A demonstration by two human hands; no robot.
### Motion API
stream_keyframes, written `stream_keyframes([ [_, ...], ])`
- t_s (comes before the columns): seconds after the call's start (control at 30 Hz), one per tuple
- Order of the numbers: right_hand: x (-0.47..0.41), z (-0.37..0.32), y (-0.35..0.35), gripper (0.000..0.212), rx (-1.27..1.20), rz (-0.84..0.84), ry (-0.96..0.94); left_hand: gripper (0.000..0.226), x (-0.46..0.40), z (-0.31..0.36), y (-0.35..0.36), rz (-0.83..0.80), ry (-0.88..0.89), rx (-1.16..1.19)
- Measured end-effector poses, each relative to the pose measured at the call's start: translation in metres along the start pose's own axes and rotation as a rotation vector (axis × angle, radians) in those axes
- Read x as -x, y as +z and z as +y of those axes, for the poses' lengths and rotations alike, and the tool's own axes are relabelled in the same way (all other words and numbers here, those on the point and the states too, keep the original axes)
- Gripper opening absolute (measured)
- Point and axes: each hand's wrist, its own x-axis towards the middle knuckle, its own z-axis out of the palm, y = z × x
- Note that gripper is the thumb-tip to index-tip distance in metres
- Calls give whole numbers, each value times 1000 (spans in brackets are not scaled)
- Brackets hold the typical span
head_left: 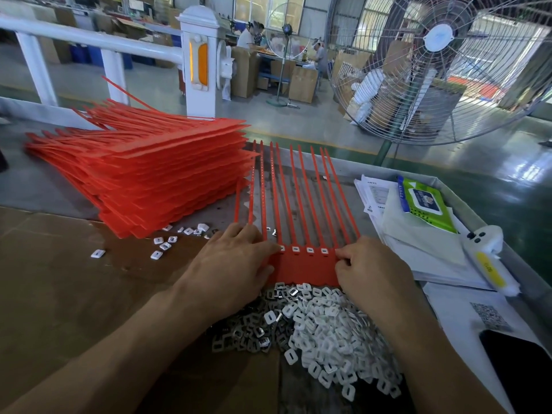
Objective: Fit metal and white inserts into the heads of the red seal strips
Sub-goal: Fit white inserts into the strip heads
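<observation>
A red sheet of joined seal strips [301, 265] lies flat in front of me, its tails running away from me. Several heads along it show white inserts [310, 250]. My left hand [236, 264] rests on the sheet's left end, fingers spread over the heads there. My right hand [369, 270] is at the sheet's right end with fingers curled, pinching at the last head; what it pinches is hidden. A heap of white and metal inserts [316, 330] lies just in front of the sheet, between my forearms.
A tall stack of red strip sheets [143, 171] stands at the left, with loose inserts [162, 245] scattered by its base. Papers, a green wipes pack [424, 201] and a white device [490, 258] sit at the right. A phone [519, 372] lies at the near right.
</observation>
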Motion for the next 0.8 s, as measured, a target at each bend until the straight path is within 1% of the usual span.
stream_keyframes([
  [0.13, -1, -2, 1, 21, 78, -6, -19, 45, 0, 1, 0, -1, 0, 1],
  [0.3, -5, -1, 1, 22, 48, 0, -23, 45, 0, 1, -1, -3, -5, 4],
  [0.4, -9, 1, 2, 26, 58, 4, -32, 44, -1, 1, -1, -4, -9, 13],
  [0.57, -13, 2, 4, 24, 87, 14, -26, 43, -2, 2, 0, 6, -12, 20],
  [0.7, -18, -1, 3, 23, 104, -73, 30, 42, -3, 0, 1, 3, -19, 22],
  [0.8, -15, 1, 4, 26, 94, -43, 12, 43, -2, -1, 0, -14, -20, 36],
])
